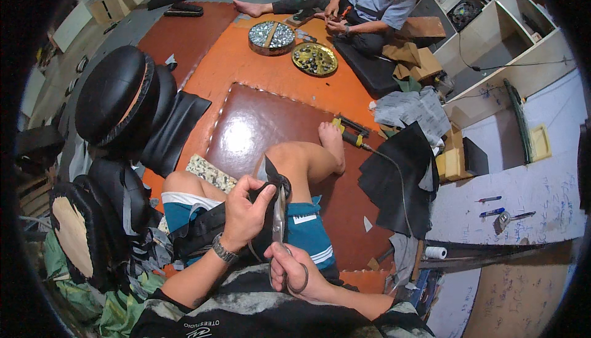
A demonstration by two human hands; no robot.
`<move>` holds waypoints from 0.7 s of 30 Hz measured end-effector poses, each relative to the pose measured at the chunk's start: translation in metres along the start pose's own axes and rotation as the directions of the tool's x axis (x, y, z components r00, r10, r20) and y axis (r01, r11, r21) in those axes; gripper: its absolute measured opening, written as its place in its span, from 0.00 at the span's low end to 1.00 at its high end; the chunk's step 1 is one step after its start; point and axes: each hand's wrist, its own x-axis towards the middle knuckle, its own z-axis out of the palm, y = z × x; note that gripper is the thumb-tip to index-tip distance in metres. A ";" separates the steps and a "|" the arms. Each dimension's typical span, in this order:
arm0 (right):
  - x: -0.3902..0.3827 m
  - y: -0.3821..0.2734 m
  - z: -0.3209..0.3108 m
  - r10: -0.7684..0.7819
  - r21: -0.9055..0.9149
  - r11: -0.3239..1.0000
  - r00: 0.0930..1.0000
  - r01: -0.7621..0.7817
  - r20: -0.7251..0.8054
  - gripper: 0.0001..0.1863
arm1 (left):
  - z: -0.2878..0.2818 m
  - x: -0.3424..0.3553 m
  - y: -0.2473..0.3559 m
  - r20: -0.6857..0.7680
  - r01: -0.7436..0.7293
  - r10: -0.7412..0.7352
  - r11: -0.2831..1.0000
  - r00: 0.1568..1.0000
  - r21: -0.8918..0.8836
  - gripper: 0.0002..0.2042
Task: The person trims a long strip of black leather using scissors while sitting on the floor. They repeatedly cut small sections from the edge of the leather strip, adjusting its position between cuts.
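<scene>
My scissors (278, 226) are smooth, shiny metal; my watch (224, 249) is metal. The round black cushion (109, 95) looks leathery, the brown mat (271, 113) smooth and glossy.

A seated person's left hand (243, 215) holds black material (281, 181); the right hand (295, 270) grips metal scissors (278, 221), blades pointing up at the material. Beyond the far edge of a red-brown floor mat (271, 107) sit a round tin (271, 50) and a gold tray (294, 61), both holding small pieces, near a co-worker (381, 2). A hosed tool (351, 137) lies near the mat's far right corner; round black cushions (111, 98) stand left.
</scene>
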 end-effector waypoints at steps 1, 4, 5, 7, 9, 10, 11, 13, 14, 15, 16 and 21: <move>0.001 0.000 0.001 0.011 0.001 1.000 1.000 -0.011 -0.009 0.20 | -0.001 0.000 -0.001 0.000 -0.009 0.009 1.000 1.000 0.006 0.09; 0.001 -0.003 0.001 0.017 -0.014 1.000 1.000 -0.017 -0.024 0.19 | -0.003 0.002 -0.004 0.015 -0.075 0.076 0.997 0.997 -0.022 0.09; 0.000 -0.004 -0.001 0.024 -0.035 0.999 0.999 -0.025 -0.028 0.19 | -0.004 0.002 -0.004 0.025 -0.082 0.083 0.996 0.996 -0.022 0.09; -0.002 -0.008 -0.004 0.040 -0.069 0.997 0.999 -0.042 -0.023 0.18 | -0.006 0.002 -0.005 0.048 -0.099 0.099 0.995 0.994 -0.006 0.08; -0.005 -0.011 -0.009 0.064 -0.105 0.992 0.998 -0.065 -0.017 0.18 | -0.007 0.002 -0.005 0.053 -0.071 0.074 0.996 0.996 -0.051 0.08; -0.007 -0.013 -0.011 0.070 -0.112 0.991 0.998 -0.069 0.005 0.17 | -0.008 0.002 -0.005 0.046 -0.082 0.084 0.995 0.995 -0.055 0.08; -0.008 -0.014 -0.014 0.081 -0.126 0.989 0.997 -0.079 0.013 0.17 | -0.009 0.002 -0.005 0.058 -0.063 0.067 0.996 0.996 -0.061 0.08; -0.010 -0.016 -0.019 0.107 -0.092 0.990 0.993 -0.102 0.045 0.17 | -0.010 0.001 -0.005 0.066 -0.077 0.080 0.996 0.995 -0.040 0.08; -0.011 -0.016 -0.022 0.120 -0.045 0.992 0.990 -0.117 0.070 0.17 | -0.011 0.001 -0.005 0.066 -0.078 0.081 0.996 0.994 -0.053 0.08; -0.013 -0.017 -0.024 0.131 0.000 0.991 0.987 -0.131 0.093 0.17 | -0.011 0.001 -0.006 0.068 -0.084 0.087 0.995 0.994 -0.052 0.08; -0.014 -0.018 -0.026 0.145 0.037 0.988 0.984 -0.150 0.101 0.18 | -0.011 0.000 -0.006 0.062 -0.105 0.107 0.994 0.992 -0.042 0.08; -0.019 -0.019 -0.034 0.132 0.026 0.990 0.983 -0.136 0.127 0.21 | -0.011 0.000 -0.005 0.077 -0.113 0.117 0.992 0.990 -0.056 0.09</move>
